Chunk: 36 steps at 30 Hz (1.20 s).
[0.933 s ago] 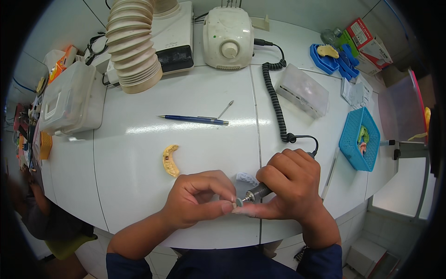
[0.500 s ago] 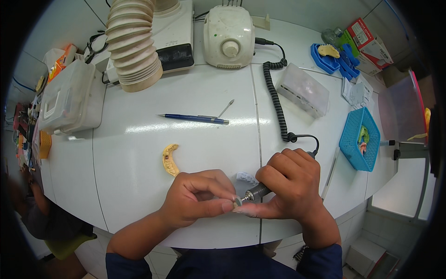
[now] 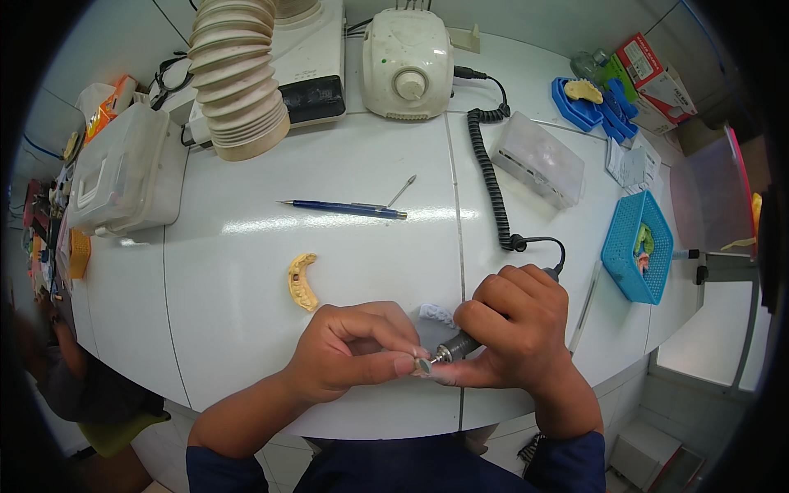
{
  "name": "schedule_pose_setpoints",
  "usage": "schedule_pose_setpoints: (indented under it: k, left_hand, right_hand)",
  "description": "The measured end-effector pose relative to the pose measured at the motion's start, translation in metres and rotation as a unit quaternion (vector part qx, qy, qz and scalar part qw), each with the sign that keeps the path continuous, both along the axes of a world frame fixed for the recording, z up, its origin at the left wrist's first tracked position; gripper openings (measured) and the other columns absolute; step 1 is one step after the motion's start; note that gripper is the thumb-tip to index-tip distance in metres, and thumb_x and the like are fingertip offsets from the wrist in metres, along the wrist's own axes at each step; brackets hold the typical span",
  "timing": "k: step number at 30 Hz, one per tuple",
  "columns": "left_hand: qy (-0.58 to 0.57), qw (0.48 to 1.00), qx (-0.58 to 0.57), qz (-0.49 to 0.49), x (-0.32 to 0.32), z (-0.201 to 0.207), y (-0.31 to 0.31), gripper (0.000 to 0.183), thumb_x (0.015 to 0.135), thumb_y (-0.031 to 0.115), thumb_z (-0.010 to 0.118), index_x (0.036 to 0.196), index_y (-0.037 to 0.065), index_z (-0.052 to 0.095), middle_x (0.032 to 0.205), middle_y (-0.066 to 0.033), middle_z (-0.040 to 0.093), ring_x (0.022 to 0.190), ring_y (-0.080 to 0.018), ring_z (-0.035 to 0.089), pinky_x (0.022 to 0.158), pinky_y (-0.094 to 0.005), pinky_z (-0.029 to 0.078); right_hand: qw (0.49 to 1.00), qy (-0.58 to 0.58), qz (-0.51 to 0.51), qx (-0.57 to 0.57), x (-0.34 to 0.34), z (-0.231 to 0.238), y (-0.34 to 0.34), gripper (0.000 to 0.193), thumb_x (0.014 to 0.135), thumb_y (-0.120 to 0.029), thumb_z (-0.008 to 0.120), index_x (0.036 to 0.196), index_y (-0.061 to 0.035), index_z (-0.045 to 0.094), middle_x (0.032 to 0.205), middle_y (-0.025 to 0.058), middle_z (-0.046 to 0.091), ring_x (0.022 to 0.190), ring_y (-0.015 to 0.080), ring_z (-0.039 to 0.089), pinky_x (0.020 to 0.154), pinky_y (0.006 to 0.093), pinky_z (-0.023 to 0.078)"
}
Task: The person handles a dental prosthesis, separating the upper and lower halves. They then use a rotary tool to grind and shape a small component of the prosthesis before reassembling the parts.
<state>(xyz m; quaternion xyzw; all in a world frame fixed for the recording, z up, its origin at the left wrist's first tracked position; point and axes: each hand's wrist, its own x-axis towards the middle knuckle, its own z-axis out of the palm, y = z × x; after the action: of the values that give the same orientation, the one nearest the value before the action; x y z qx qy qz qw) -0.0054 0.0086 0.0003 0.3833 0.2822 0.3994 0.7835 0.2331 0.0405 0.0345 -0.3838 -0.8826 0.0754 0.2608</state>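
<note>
We keep both hands close together above the bench (image 3: 234, 353). Our left hand (image 3: 357, 349) has a narrow grip, thumb and fingertips pinching a small pale piece (image 3: 417, 362), too hidden to make out. Our right hand (image 3: 522, 333) has its grip wrapped around a dark rotary handpiece (image 3: 462, 344), whose round grey disc (image 3: 423, 367) sits right at the left fingertips; we cannot tell whether it touches the piece. Just beyond the handpiece lies a whitish dental model (image 3: 436, 314). A curved yellow model (image 3: 302, 283) rests near our left hand, and farther off lies a blue pen (image 3: 343, 209).
</note>
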Motion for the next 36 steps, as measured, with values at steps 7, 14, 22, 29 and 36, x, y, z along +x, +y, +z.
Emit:
schedule_pose_setpoints:
  k: [7,14,22,29,36]
  left_hand:
    - [-0.005,1.0,0.013,0.008,0.0013,-0.0043,-0.0016,0.006,0.089,0.0,0.074,0.095,-0.001,0.077,0.095,-0.0135,0.068,0.086,-0.0166,0.063,0.079,-0.0295,0.05]
    - [-0.009,1.0,-0.001,0.009,0.0016,-0.0032,-0.0023,0.004,0.089,0.0,0.075,0.093,-0.001,0.076,0.094,-0.0136,0.068,0.085,-0.0169,0.063,0.079,-0.0298,0.05]
    - [-0.008,1.0,-0.007,0.004,0.0016,-0.0032,-0.0024,0.003,0.089,0.0,0.076,0.091,-0.001,0.075,0.093,-0.0131,0.067,0.085,-0.0172,0.062,0.078,-0.0299,0.049]
    - [-0.009,1.0,-0.014,0.002,0.001,-0.0042,-0.0028,0.007,0.087,0.002,0.079,0.093,-0.002,0.075,0.093,-0.0131,0.067,0.086,-0.0177,0.062,0.079,-0.0304,0.05]
    - [-0.026,0.999,-0.02,-0.002,0.0008,-0.0052,-0.0026,0.007,0.087,0.003,0.081,0.093,0.002,0.077,0.097,-0.0086,0.07,0.089,-0.0129,0.063,0.082,-0.0268,0.048]
  right_hand:
    - [1.0,0.003,-0.005,-0.006,-0.0008,0.0006,0.0003,0.054,0.067,-0.063,0.083,0.068,-0.0141,0.058,0.067,-0.0004,0.045,0.058,0.0179,0.049,0.055,0.0323,0.034]
    - [1.0,0.005,-0.004,-0.002,-0.0012,0.0003,0.001,0.056,0.067,-0.064,0.083,0.068,-0.0136,0.058,0.066,0.0001,0.045,0.058,0.0184,0.05,0.055,0.0324,0.034]
    - [1.0,0.013,-0.008,-0.012,-0.0013,0.0009,0.0015,0.058,0.067,-0.065,0.083,0.069,-0.0129,0.057,0.067,0.0006,0.045,0.058,0.0187,0.05,0.055,0.0325,0.035]
    - [1.0,0.008,-0.003,-0.014,-0.0009,0.0018,0.0014,0.058,0.068,-0.065,0.082,0.069,-0.0129,0.058,0.067,0.0004,0.045,0.059,0.0183,0.049,0.055,0.0327,0.034]
    - [1.0,0.004,-0.002,-0.017,-0.0008,0.0034,0.0006,0.057,0.068,-0.065,0.082,0.069,-0.0133,0.059,0.067,-0.0001,0.045,0.059,0.0179,0.05,0.055,0.0325,0.034]
